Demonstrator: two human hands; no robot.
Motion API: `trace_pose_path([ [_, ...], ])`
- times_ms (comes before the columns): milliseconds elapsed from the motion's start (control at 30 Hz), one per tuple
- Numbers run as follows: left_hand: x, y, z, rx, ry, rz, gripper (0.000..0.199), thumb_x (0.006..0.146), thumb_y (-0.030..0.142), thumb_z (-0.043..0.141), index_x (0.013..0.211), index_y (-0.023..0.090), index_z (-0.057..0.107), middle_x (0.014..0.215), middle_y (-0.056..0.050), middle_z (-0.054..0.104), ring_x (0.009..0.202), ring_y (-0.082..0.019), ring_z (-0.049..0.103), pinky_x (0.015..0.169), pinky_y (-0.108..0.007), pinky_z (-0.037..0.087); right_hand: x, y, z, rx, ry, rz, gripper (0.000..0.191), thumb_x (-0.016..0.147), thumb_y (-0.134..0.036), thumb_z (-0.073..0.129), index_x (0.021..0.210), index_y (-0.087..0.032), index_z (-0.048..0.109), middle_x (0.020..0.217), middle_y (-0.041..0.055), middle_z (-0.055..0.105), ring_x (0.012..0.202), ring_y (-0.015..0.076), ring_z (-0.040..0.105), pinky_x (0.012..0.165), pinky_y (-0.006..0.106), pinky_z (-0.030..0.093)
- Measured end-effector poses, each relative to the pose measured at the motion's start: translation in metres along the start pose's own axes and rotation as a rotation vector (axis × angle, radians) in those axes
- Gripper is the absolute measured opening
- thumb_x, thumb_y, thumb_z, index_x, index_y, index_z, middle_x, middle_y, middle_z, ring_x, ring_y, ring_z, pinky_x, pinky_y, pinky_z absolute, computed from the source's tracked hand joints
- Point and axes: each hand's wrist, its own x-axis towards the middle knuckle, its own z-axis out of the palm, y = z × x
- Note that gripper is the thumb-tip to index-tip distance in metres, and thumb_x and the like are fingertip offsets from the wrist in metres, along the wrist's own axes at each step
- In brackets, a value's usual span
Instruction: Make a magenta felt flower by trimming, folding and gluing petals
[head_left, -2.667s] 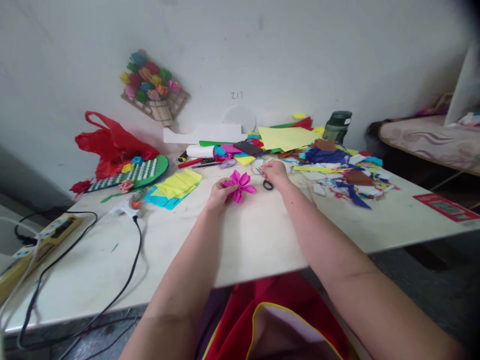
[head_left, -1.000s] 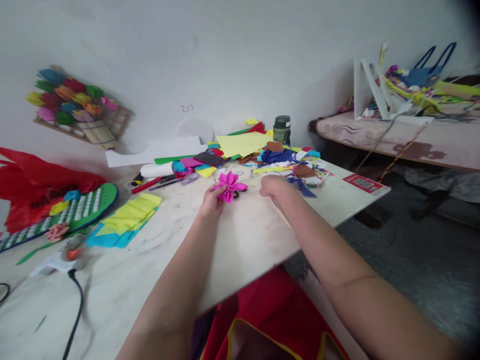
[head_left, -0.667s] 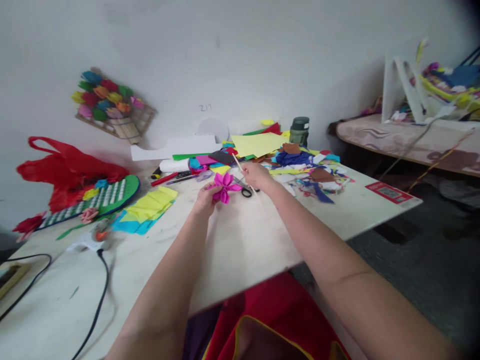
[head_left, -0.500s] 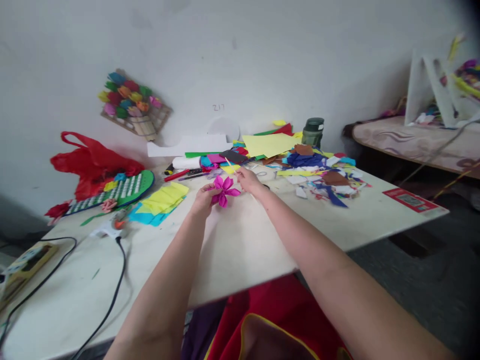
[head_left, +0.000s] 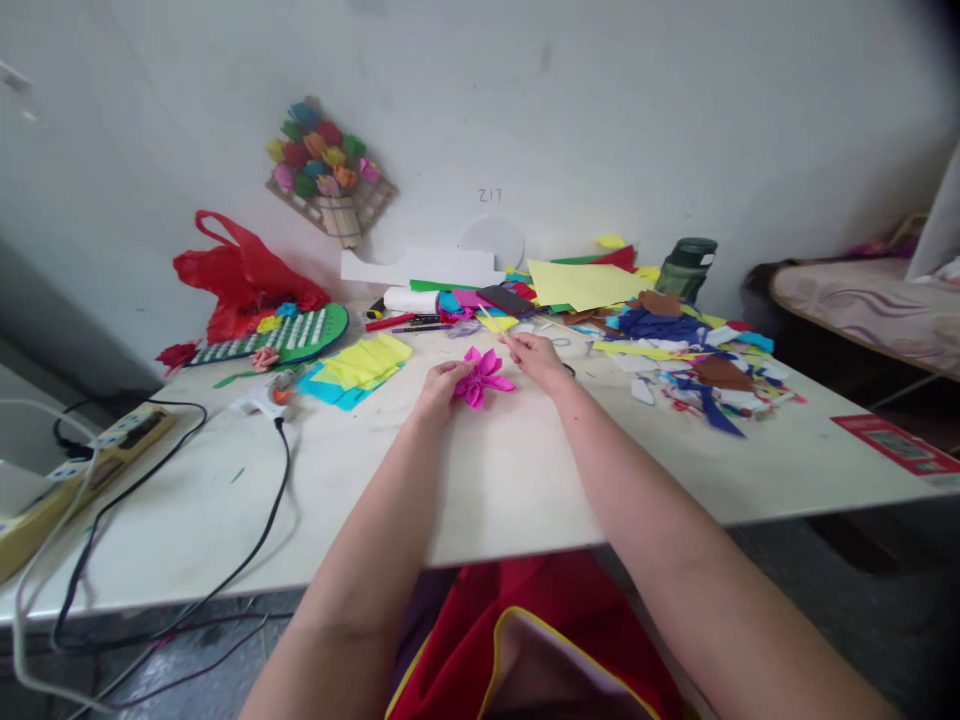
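A magenta paper flower (head_left: 482, 379) with pointed petals is pinched at its left side by my left hand (head_left: 442, 391). My right hand (head_left: 535, 359), just to the right of the flower, is closed around a thin pale stick (head_left: 491, 319) that points up and to the left. The stick's far end lies in front of a yellow paper piece (head_left: 504, 323). Stick and flower are apart. My fingertips partly cover the flower's left petals.
Left of my hands lie yellow paper sheets (head_left: 367, 361), a glue gun (head_left: 264, 400) with a black cord, and a power strip (head_left: 90, 490). Paper scraps (head_left: 697, 370) pile up at the right, near a green bottle (head_left: 686, 268). A red plastic bag (head_left: 240, 270) sits at the back left.
The view has swung left, so everything sits further right in the picture. The flower has tilted to lie flatter. Both hands keep their hold.
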Motion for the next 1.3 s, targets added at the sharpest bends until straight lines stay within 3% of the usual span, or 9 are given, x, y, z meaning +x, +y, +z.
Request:
trace_pose_path([
  [100, 0.001, -0.001, -0.001, 0.007, 0.026, 0.006, 0.027, 0.051, 0.029, 0.082, 0.056, 0.013, 0.060, 0.049, 0.000, 0.054, 0.045, -0.009, 0.047, 0.044, -0.023, 0.032, -0.001, -0.001, -0.002, 0.013, -0.051, -0.025, 0.042, 0.079, -0.051, 0.052, 0.092, -0.014, 0.066, 0.054, -0.0078, 0.040, 0.048, 0.0076, 0.031, 0.048, 0.021, 0.027],
  [267, 0.002, -0.004, -0.002, 0.028, 0.037, -0.002, 0.030, 0.048, 0.028, 0.082, 0.058, 0.014, 0.058, 0.047, 0.002, 0.051, 0.043, -0.009, 0.045, 0.043, -0.022, 0.030, -0.002, -0.003, -0.002, -0.119, -0.090, -0.102, 0.032, 0.078, -0.044, 0.055, 0.062, -0.017, 0.053, 0.052, -0.0071, 0.040, 0.050, 0.0072, 0.032, 0.052, 0.022, 0.029],
  [333, 0.003, -0.005, -0.002, 0.043, 0.038, 0.004, 0.031, 0.048, 0.029, 0.083, 0.060, 0.015, 0.058, 0.048, 0.001, 0.052, 0.043, -0.009, 0.046, 0.044, -0.023, 0.030, -0.003, -0.004, -0.002, -0.149, -0.106, -0.122, 0.034, 0.079, -0.045, 0.054, 0.060, -0.017, 0.052, 0.053, -0.0067, 0.041, 0.051, 0.0075, 0.033, 0.053, 0.022, 0.030],
  [533, 0.007, -0.006, -0.002, 0.066, 0.045, 0.014, 0.031, 0.048, 0.030, 0.083, 0.061, 0.015, 0.060, 0.051, 0.000, 0.054, 0.045, -0.009, 0.047, 0.045, -0.023, 0.030, -0.007, -0.011, -0.005, -0.123, -0.131, -0.085, 0.031, 0.083, -0.043, 0.052, 0.074, -0.016, 0.062, 0.053, -0.0056, 0.045, 0.053, 0.0089, 0.041, 0.056, 0.021, 0.034],
  [633, 0.009, -0.008, -0.002, 0.076, 0.085, 0.030, 0.030, 0.049, 0.028, 0.083, 0.061, 0.015, 0.059, 0.051, 0.001, 0.054, 0.045, -0.009, 0.046, 0.045, -0.023, 0.030, -0.008, -0.015, -0.007, -0.053, -0.184, -0.018, 0.030, 0.086, -0.040, 0.051, 0.093, -0.015, 0.065, 0.052, -0.0062, 0.046, 0.050, 0.0082, 0.040, 0.051, 0.020, 0.031],
  [833, 0.013, -0.011, -0.005, 0.085, 0.128, 0.069, 0.031, 0.050, 0.030, 0.083, 0.059, 0.015, 0.057, 0.049, 0.001, 0.052, 0.043, -0.008, 0.043, 0.044, -0.023, 0.029, -0.011, -0.020, -0.009, -0.072, -0.264, 0.129, 0.043, 0.090, -0.030, 0.049, 0.129, -0.015, 0.055, 0.049, -0.0070, 0.047, 0.046, 0.0081, 0.044, 0.048, 0.018, 0.031],
  [1100, 0.014, -0.012, -0.008, 0.076, 0.143, 0.057, 0.032, 0.052, 0.031, 0.083, 0.059, 0.016, 0.056, 0.048, 0.001, 0.052, 0.042, -0.009, 0.045, 0.044, -0.023, 0.031, -0.019, -0.030, -0.010, -0.105, -0.411, 0.161, 0.050, 0.093, -0.031, 0.047, 0.140, -0.012, 0.045, 0.046, -0.0068, 0.052, 0.037, 0.0045, 0.031, 0.041, 0.017, 0.023],
  [1300, 0.012, -0.011, -0.008, 0.069, 0.155, 0.050, 0.028, 0.054, 0.027, 0.080, 0.060, 0.014, 0.056, 0.047, 0.002, 0.051, 0.041, -0.008, 0.045, 0.043, -0.022, 0.031, -0.019, -0.033, -0.012, -0.135, -0.499, 0.168, 0.052, 0.094, -0.028, 0.048, 0.143, -0.011, 0.041, 0.048, -0.0036, 0.056, 0.033, 0.0039, 0.033, 0.038, 0.017, 0.024],
])
